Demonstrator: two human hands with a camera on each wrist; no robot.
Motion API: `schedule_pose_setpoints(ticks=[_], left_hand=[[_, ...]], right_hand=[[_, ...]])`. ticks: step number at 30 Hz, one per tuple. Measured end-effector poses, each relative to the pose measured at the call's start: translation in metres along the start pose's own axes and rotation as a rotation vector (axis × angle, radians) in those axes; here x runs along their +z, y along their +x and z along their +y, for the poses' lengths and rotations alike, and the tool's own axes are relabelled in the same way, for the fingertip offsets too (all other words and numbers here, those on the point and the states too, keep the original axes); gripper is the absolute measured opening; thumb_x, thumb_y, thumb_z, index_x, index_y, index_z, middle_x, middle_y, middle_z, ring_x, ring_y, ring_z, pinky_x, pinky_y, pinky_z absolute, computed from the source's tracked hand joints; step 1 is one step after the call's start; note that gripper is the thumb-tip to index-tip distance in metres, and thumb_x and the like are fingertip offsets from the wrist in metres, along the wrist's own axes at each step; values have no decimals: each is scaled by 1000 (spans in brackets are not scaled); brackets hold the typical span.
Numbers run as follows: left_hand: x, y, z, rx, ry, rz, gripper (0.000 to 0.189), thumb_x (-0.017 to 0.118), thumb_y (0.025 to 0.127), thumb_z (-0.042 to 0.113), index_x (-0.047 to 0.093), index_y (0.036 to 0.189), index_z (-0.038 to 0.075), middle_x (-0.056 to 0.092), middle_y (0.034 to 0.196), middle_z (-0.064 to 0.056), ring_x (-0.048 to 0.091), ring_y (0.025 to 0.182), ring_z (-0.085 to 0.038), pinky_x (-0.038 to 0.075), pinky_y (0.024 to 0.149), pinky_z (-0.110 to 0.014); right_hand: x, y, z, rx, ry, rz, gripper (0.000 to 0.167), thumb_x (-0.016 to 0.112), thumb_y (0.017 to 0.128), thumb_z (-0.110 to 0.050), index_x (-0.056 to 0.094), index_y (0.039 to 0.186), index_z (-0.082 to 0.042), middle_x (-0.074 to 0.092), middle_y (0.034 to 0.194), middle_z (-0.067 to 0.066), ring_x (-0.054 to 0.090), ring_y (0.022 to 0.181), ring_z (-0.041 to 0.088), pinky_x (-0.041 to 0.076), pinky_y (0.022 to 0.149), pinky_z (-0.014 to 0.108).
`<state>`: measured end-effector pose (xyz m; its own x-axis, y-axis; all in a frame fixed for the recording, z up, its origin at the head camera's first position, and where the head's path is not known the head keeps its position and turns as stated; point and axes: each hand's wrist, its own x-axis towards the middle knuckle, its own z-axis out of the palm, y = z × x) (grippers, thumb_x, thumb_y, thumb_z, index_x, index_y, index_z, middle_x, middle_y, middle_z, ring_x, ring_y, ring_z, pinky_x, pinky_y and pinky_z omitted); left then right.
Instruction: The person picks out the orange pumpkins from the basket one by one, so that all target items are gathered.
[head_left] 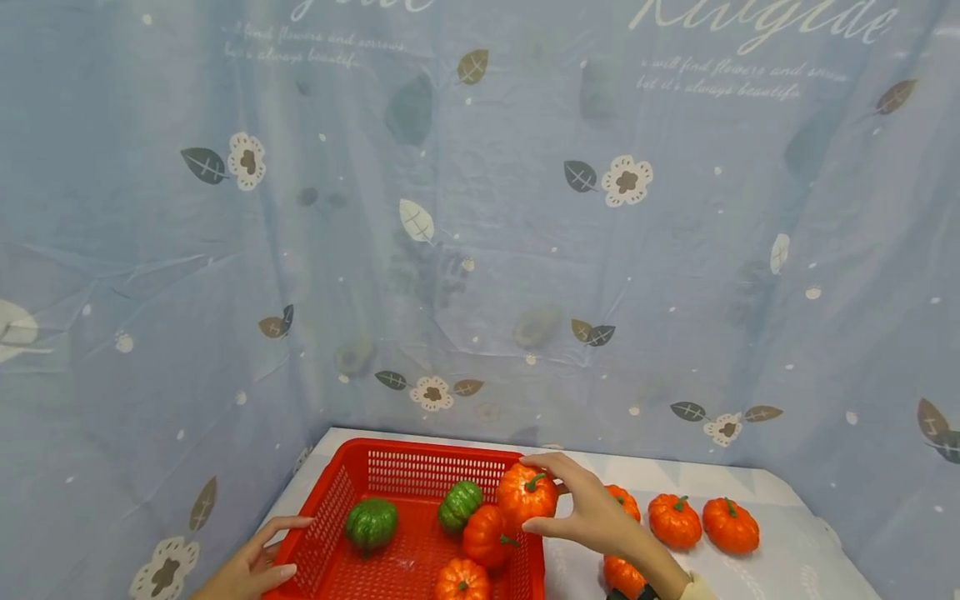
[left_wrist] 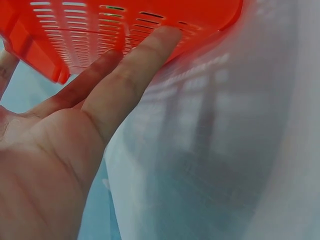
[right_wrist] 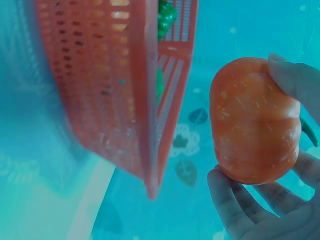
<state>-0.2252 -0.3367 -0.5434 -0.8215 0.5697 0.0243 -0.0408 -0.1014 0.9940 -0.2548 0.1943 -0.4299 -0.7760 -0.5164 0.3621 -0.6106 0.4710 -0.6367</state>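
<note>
Fingers of the right hand (head_left: 598,515) are clamped on one pumpkin (head_left: 519,502) above the right rim of the basket (head_left: 412,533), those of the left hand (head_left: 251,567) touch its left side, apart, so loading seems underway and lowering it inside gently is probably needed next.

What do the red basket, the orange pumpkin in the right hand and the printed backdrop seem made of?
Red basket: likely moulded plastic, slightly shiny; its slotted walls suggest so.
Orange pumpkin: perhaps painted foam or plastic, glossy, given its bright highlights.
Printed backdrop: fabric or thin sheeting, fairly matte, judging by folds and creases.
</note>
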Motion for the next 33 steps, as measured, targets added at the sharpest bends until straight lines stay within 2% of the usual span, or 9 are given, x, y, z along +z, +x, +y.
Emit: schedule_pose_setpoints(ticks=[5,10,16,22,25,29,33], left_hand=[[0,1,3,-21,4,3,44,41,111,11,37,153,27,40,145,3,58,126,-24,54,98,-54],[1,1,7,-13,21,-22,44,41,111,10,34,153,24,35,146,8,55,128,-17,53,100,-50],[1,-3,6,-20,-47,-76,47,37,112,7,37,151,33,42,145,0,56,127,-29,52,99,-57],[3,-2,10,-61,-90,-72,47,36,112,9,35,149,37,45,145,-11,56,126,-40,50,99,-62],[2,-2,10,-71,-73,-64,47,38,112,9,36,149,39,44,145,-13,56,126,-39,50,99,-61],[0,-2,9,-55,-51,-79,48,37,112,9,34,152,36,42,146,-9,55,127,-35,51,100,-58],[0,-2,9,-26,-49,-101,49,36,112,8,30,154,32,41,147,-9,54,129,-35,51,101,-58]], right_hand=[[-13,-17,7,56,-7,46,72,87,80,-48,54,142,-36,56,140,-12,61,113,12,57,91,33],[-24,-36,15,156,-22,73,71,86,79,-51,54,141,-38,56,138,-13,62,112,12,57,90,32],[-34,-58,26,209,-10,100,71,85,80,-50,54,142,-34,57,138,-8,62,111,13,57,89,31],[-47,-75,34,318,-47,158,71,87,78,-52,55,140,-38,58,137,-8,60,114,13,56,88,29],[-52,-83,37,382,-65,175,73,88,77,-51,55,141,-35,58,138,-3,60,115,18,57,89,30],[-55,-94,41,514,-37,183,78,88,79,-46,53,146,-25,54,144,11,59,117,29,59,88,41],[-59,-105,47,619,-19,190,82,87,81,-46,49,149,-21,48,150,17,57,120,36,59,87,49]])
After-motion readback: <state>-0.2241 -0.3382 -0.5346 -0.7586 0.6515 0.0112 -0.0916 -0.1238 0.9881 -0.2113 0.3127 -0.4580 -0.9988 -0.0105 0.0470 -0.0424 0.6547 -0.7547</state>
